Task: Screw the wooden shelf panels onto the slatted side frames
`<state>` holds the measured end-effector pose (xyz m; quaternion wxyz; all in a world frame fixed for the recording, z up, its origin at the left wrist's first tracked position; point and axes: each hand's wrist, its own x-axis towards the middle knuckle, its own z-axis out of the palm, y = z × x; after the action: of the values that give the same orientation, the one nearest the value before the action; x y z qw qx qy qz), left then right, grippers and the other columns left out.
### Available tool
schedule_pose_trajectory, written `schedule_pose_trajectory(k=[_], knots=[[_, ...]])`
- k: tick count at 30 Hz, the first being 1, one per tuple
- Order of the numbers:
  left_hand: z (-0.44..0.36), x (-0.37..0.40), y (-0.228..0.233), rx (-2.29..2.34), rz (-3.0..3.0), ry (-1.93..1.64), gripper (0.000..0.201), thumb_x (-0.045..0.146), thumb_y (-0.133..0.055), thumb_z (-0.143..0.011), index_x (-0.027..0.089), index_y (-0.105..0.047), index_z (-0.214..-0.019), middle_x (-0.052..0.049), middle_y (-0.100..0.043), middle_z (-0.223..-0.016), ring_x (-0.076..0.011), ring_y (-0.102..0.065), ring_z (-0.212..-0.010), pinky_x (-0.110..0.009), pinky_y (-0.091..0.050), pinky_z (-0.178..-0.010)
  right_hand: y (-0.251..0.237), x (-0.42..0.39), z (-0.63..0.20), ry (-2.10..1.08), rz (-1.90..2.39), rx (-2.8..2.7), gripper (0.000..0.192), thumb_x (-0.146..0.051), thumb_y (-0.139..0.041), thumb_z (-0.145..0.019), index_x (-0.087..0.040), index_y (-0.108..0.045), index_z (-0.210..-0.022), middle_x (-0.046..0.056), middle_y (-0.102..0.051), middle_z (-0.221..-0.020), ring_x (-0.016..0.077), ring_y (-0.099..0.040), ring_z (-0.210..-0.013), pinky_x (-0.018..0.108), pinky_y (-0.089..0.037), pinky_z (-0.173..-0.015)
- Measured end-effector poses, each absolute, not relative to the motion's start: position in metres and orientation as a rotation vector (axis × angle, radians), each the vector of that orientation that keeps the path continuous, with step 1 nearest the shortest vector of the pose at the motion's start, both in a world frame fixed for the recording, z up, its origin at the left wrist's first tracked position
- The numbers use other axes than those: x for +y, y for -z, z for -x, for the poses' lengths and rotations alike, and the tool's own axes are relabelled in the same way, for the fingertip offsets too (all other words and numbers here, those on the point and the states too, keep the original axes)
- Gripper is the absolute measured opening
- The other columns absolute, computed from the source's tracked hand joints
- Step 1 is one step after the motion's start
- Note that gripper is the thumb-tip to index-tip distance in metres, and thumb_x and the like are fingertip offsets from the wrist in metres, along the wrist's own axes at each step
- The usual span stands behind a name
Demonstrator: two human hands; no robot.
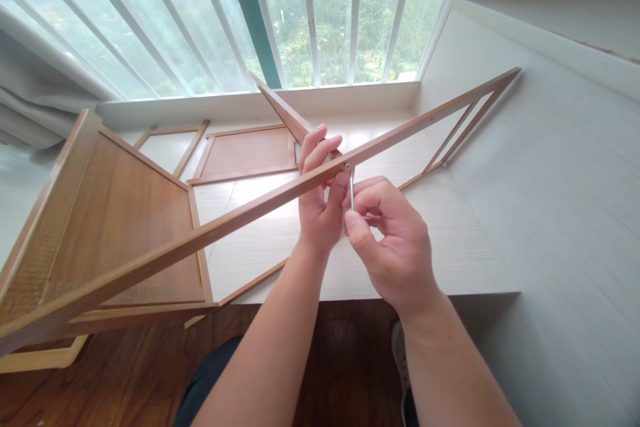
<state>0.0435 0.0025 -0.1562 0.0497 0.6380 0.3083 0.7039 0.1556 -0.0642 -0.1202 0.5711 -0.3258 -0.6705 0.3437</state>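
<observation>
A wooden frame with a long brown rail (260, 203) runs slantwise in front of me. My left hand (323, 193) is closed around this rail where a second wooden bar (284, 109) meets it from behind. Beside the left fingertips, a small round metal bolt (347, 166) sits in the rail. Between thumb and fingers, my right hand (387, 233) pinches a thin metal hex key (352, 192), its upper end up against the bolt. The key's lower part is mostly covered by the right fingers.
A wood panel (135, 213) fills the frame's left end; its narrow right end (483, 113) reaches toward the white wall (550, 180). Under it lies a pale ledge (360, 280). Behind are a barred window (310, 20) and grey curtain (40, 87). Dark wooden floor (130, 373) lies below.
</observation>
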Motion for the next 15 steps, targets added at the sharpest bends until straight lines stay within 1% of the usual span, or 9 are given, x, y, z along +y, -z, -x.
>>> schedule_pose_trajectory(k=[4,7,10,15], knots=[[-0.0442,0.0042,0.1595,0.94,-1.982,-2.134,0.041,0.05,-0.04,-0.104,0.036,-0.049,-0.142,-0.005,-0.041,-0.153,-0.027,-0.044,-0.142,-0.042,-0.047,-0.109,0.1213,-0.065,-0.1526,-0.8,0.774,-1.552,0.013,-0.013,-0.057,-0.09,-0.022,-0.052,-0.081,0.0,-0.055,-0.088,0.015,-0.055,-0.081,0.029,-0.047,-0.066],[-0.0442,0.0062,0.1631,0.918,-1.991,-2.1,0.045,0.053,-0.039,-0.103,0.041,-0.044,-0.146,-0.002,-0.036,-0.158,-0.0258,-0.049,-0.138,-0.037,-0.052,-0.102,0.1213,-0.0663,-0.1497,-0.805,0.785,-1.525,0.014,-0.015,-0.057,-0.09,-0.022,-0.051,-0.08,-0.001,-0.052,-0.084,0.0139,-0.051,-0.077,0.028,-0.045,-0.063],[-0.0444,0.0066,0.1638,0.894,-2.009,-2.066,0.049,0.059,-0.04,-0.1,0.045,-0.043,-0.147,-0.001,-0.036,-0.159,-0.0263,-0.052,-0.135,-0.038,-0.053,-0.101,0.1207,-0.0668,-0.1482,-0.815,0.78,-1.507,0.015,-0.016,-0.057,-0.09,-0.022,-0.049,-0.079,-0.002,-0.049,-0.081,0.0132,-0.048,-0.074,0.027,-0.043,-0.062],[-0.0458,0.004,0.1607,0.911,-1.901,-2.085,0.048,0.058,-0.041,-0.1,0.043,-0.046,-0.146,-0.002,-0.04,-0.157,-0.0276,-0.052,-0.135,-0.041,-0.052,-0.103,0.1217,-0.0671,-0.1482,-0.861,0.797,-1.488,0.015,-0.018,-0.056,-0.092,-0.022,-0.05,-0.08,-0.002,-0.048,-0.08,0.0136,-0.049,-0.074,0.028,-0.043,-0.061]])
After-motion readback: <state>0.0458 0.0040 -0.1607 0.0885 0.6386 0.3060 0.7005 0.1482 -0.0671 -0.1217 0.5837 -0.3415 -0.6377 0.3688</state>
